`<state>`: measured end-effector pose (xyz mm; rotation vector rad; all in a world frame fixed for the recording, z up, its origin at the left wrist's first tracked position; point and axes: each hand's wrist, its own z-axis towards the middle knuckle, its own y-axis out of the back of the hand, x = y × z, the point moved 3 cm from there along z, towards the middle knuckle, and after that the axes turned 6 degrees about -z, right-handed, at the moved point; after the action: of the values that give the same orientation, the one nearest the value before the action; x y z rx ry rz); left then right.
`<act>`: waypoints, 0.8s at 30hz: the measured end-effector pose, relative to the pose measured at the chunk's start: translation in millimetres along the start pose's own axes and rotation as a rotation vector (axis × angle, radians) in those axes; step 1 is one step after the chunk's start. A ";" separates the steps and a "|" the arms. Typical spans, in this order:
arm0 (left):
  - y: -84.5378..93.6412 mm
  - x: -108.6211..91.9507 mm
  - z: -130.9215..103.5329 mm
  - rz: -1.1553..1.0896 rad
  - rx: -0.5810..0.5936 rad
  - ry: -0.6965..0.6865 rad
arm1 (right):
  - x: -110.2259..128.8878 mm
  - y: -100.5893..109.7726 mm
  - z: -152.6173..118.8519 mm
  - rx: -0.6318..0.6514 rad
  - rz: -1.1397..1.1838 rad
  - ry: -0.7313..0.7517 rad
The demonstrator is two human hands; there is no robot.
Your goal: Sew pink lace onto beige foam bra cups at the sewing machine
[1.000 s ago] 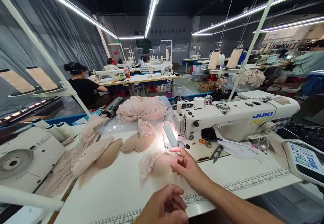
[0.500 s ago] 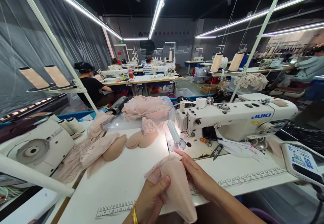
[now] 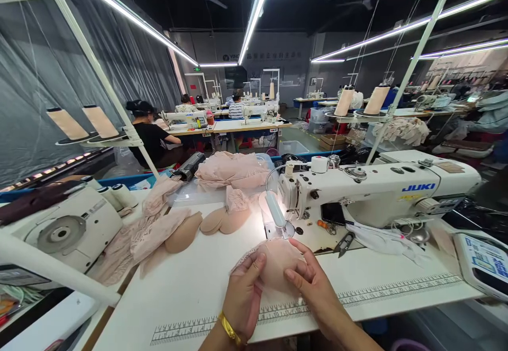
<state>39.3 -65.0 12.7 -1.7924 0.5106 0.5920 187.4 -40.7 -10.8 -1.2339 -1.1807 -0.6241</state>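
Both hands grip a pale pink bra cup (image 3: pixel 275 258) with a lace edge, held just in front of the sewing machine's needle area. My left hand (image 3: pixel 248 293) pinches its left side, thumb on top; a yellow band circles that wrist. My right hand (image 3: pixel 313 282) holds the right side between thumb and fingers. Behind the cup, the small lamp (image 3: pixel 275 209) of the white sewing machine (image 3: pixel 373 187) lights the needle plate. Left of it lie beige foam cups (image 3: pixel 228 220) and pink lace pieces (image 3: pixel 159 234) on the white table (image 3: pixel 182 282).
Thread snips (image 3: pixel 346 244), a phone (image 3: pixel 333 213) and white cloth (image 3: pixel 377 240) lie by the machine. A pile of pink garments (image 3: pixel 234 171) sits behind. A second machine (image 3: pixel 59 229) stands at left. A co-worker in black (image 3: pixel 148 136) sits beyond; a control box (image 3: pixel 482 261) is at right.
The cup, hanging lengthwise before, is now spread and rounded between both hands. My right thumb has come onto its front. The whole view has shifted slightly.
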 end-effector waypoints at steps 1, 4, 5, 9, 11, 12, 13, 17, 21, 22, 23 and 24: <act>-0.8 -0.1 0.5 -0.004 0.007 0.007 | -0.9 1.7 1.2 0.004 0.008 -0.002; -2.6 -1.4 1.7 -0.005 0.023 0.025 | -2.0 6.0 3.4 -0.002 0.019 -0.010; -3.5 -2.1 2.0 -0.005 0.033 0.024 | -1.8 6.7 3.7 -0.009 0.023 -0.009; -9.9 -1.0 3.2 -0.031 0.090 0.037 | 0.6 4.6 3.9 -0.020 0.015 0.013; -14.0 2.6 5.1 -0.032 0.093 0.068 | 0.3 2.6 3.7 -0.019 -0.013 0.021; -15.8 4.4 6.6 -0.028 0.084 0.080 | -0.6 2.3 3.5 -0.019 -0.032 0.023; -17.3 5.5 8.5 -0.025 0.064 0.086 | -1.7 3.0 3.0 -0.018 -0.052 0.024; -20.1 -4.9 14.2 -0.001 -0.009 0.054 | -1.7 18.9 1.3 0.061 -0.218 0.059; -24.9 -28.8 12.3 0.388 0.361 0.071 | 19.3 46.8 12.4 0.212 -0.626 0.205; -26.4 -31.7 11.8 0.613 0.533 0.051 | 28.4 50.9 18.8 0.253 -0.776 0.329; -27.1 -32.3 12.4 0.833 0.697 0.019 | 37.6 52.5 26.3 0.304 -0.948 0.493; -27.1 -31.0 15.1 1.017 0.828 -0.024 | 44.9 52.0 34.6 0.365 -1.123 0.670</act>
<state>29.5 -41.5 48.3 -0.6491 1.4295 0.8928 236.3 16.0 7.3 0.0861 -1.2404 -1.4199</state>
